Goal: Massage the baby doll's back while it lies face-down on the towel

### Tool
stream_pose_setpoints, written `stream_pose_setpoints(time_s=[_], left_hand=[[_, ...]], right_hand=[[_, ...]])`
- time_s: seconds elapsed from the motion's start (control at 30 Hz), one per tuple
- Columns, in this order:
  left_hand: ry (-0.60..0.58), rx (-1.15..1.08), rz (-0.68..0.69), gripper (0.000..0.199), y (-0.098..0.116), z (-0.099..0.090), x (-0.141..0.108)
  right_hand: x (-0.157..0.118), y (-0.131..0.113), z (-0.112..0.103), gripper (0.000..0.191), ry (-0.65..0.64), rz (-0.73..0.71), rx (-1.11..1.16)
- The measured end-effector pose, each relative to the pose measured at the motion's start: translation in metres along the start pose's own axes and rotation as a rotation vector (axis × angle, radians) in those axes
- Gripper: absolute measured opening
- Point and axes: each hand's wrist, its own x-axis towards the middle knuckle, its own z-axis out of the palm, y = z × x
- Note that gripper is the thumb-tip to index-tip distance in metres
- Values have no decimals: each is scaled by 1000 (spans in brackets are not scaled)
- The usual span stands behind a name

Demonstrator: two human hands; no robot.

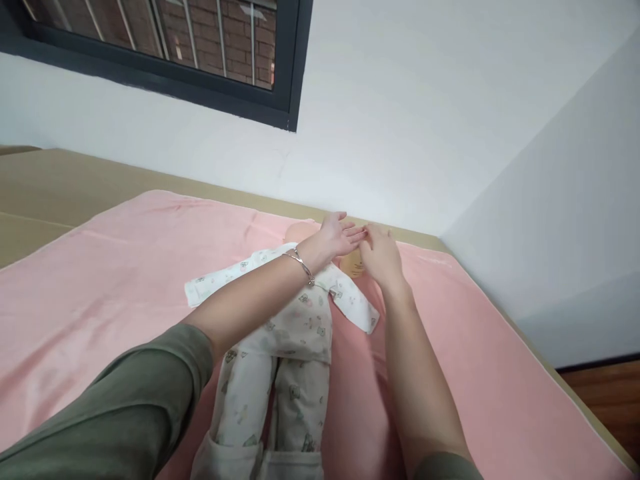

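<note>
A doll in a white printed top point(300, 320) and matching trousers point(300, 400) lies on its back on a pink blanket point(430, 333). Its head point(300, 232) shows only in part behind my left arm. Over the doll's shoulder, my left hand point(340, 235) is open, palm up with fingers stretched to the right. My right hand point(383, 257) is palm down beside it, its loosely bent fingers meeting my left fingertips. Nothing shows held in either hand. A yellow rounded thing with dark marks point(351, 264) sits just below the hands, partly covered by the right one.
Beneath the blanket is a tan padded surface point(75, 180) that runs along the white wall point(400, 133). A dark-framed window point(290, 67) with bars is at the upper left. Some brown wood point(607, 400) shows at the lower right.
</note>
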Motion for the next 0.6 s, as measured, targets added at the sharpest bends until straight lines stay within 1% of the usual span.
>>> stream_pose_setpoints(time_s=[0.07,0.13,0.23,0.33,0.4,0.47,0.53,0.6], left_hand=[[-19,13,3,65,5,-6,-5],[-25,30,24,64,11,-13,-17],[-15,64,42,57,19,-23,-43],[12,164,83,50,27,-36,-72],[10,266,151,47,31,-46,-86],[-4,368,227,42,34,-57,-95],[-38,445,281,40,34,-67,-98],[-76,495,305,42,33,-77,-99]], right_hand=[[4,-3,0,49,43,43,-48],[9,-9,3,48,68,62,-106],[13,-20,9,45,93,82,-129],[12,-28,18,46,123,126,-114],[11,-28,24,49,138,148,-93],[11,-24,30,50,146,159,-74],[13,-19,36,51,156,151,-59],[14,-13,41,53,162,132,-39]])
